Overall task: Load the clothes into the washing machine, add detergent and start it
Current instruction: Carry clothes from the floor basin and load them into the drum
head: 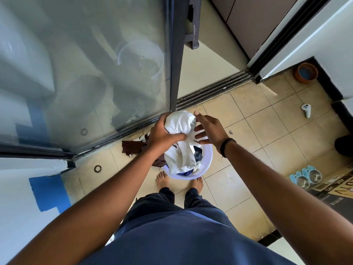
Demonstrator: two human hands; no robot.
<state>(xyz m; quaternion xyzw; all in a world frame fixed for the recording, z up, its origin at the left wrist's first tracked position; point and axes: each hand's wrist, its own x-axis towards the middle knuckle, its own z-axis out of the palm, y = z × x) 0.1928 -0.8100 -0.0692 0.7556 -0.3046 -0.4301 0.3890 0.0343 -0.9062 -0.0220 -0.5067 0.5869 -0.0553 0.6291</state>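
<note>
You stand barefoot on a tiled floor (248, 119) beside a sliding glass door (86, 73), arms stretched out over a pale plastic tub (207, 159) at your feet. Your left hand (162, 133) has its fingers curled tight round a bunched white garment (179, 123), lifting it so the cloth trails down into the tub. Your right hand (208, 129) is spread, fingers straight, palm turned toward the bundle and just beside it; whether the fingertips touch the cloth cannot be told. A black band (226, 147) circles your right wrist. Dark blue clothing (197, 154) lies in the tub beneath the white cloth, and a brown garment (133, 147) lies on the floor against the door's track, left of the tub. Further right on the tiles sit a white handheld controller (306, 110), a brown bowl (305, 72) near the wall and a pair of blue pet bowls (305, 177).
</note>
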